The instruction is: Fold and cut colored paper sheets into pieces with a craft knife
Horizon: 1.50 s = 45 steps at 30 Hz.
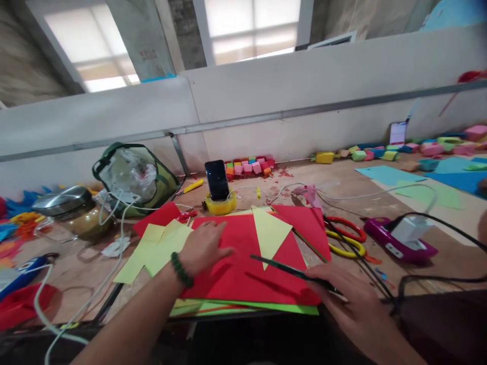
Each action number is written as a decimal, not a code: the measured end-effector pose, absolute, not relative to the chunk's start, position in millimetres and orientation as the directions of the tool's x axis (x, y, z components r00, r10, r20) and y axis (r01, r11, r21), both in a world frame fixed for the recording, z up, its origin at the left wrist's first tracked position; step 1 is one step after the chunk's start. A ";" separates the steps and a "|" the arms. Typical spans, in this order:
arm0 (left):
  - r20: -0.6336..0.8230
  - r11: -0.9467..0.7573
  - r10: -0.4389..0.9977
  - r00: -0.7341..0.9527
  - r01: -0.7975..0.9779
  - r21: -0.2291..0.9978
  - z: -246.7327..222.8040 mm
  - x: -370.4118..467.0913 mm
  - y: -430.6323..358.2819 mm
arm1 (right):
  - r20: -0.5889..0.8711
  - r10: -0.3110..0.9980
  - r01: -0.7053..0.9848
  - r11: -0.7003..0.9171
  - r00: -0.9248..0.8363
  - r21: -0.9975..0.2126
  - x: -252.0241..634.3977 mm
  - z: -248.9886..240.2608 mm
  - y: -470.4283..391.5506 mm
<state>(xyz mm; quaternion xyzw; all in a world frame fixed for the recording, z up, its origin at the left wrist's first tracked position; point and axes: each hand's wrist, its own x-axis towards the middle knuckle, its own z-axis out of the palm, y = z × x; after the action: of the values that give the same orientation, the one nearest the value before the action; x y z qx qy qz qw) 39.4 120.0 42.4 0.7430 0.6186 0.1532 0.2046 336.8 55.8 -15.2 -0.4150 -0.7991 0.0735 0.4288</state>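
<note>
My left hand (203, 247), with a green bead bracelet at the wrist, lies flat with fingers apart on a red paper sheet (243, 276) at the table's front edge. My right hand (348, 301) grips a thin dark stick (283, 268) that points left across the red sheet. A yellow paper triangle (268, 232) rests on the red sheet between my hands. Yellow paper pieces (155, 248) lie to the left of my left hand. Green paper (243, 307) sticks out from under the red sheet.
A phone (217, 180) stands in a yellow tape roll (220, 206). Red and yellow scissors (344, 236), a pink glue gun (309, 193), a purple device (399, 242) with cables, a jar (78, 215), a green bag (133, 177) and several coloured paper cubes (249, 167) surround the work area.
</note>
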 end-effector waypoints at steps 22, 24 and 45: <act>0.184 -0.485 0.870 0.456 0.858 0.167 8.9 67.2 18.5 | 0.595 0.403 0.547 0.834 -0.695 0.074 258.0 1.3 74.7; 0.243 -0.511 0.856 0.455 0.812 0.280 -0.6 64.9 16.7 | 0.574 0.433 0.527 0.850 -0.695 -0.004 261.7 -4.2 78.6; -0.149 -0.083 0.958 0.245 0.735 0.673 2.3 29.2 112.2 | 0.181 0.962 0.959 0.234 -0.204 -0.162 269.6 5.0 88.6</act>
<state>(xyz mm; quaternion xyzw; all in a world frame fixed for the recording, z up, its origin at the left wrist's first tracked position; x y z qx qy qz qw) 29.2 112.2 2.3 0.7163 0.5909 0.1686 0.3308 269.6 88.6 5.0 -0.6188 -0.7760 0.0069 0.1220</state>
